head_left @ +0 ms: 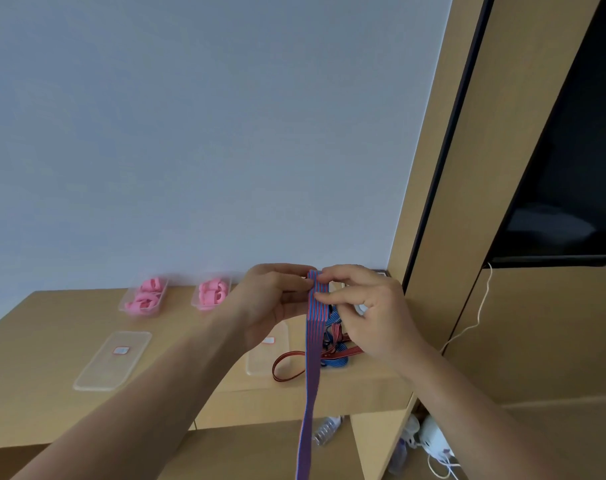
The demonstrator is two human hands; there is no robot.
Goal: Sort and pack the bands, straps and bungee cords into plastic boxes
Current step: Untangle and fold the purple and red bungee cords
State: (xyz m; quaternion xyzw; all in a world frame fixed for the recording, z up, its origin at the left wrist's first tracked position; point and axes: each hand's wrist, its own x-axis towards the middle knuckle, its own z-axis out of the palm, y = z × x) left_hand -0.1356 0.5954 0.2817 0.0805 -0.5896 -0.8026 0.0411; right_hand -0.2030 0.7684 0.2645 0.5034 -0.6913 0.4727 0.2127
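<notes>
A red-and-blue striped strap (316, 306) is folded into a flat bundle held above the wooden table (35, 351). My left hand (267, 303) grips the bundle from the left and my right hand (367, 313) pinches it from the right. The strap's loose end hangs down past the table's front edge. Under my right hand lies a pile of more striped straps (339, 351) and a red loop (284, 365). Two clear plastic boxes (144, 296) (211, 292) at the back hold rolled pink bands.
Two clear box lids lie flat on the table, one at the left (112, 360) and one partly hidden under my left hand (260, 355). A wooden pillar (433, 237) rises at the right, with a dark screen (571, 150) beyond. White devices and cables (433, 441) lie on the floor.
</notes>
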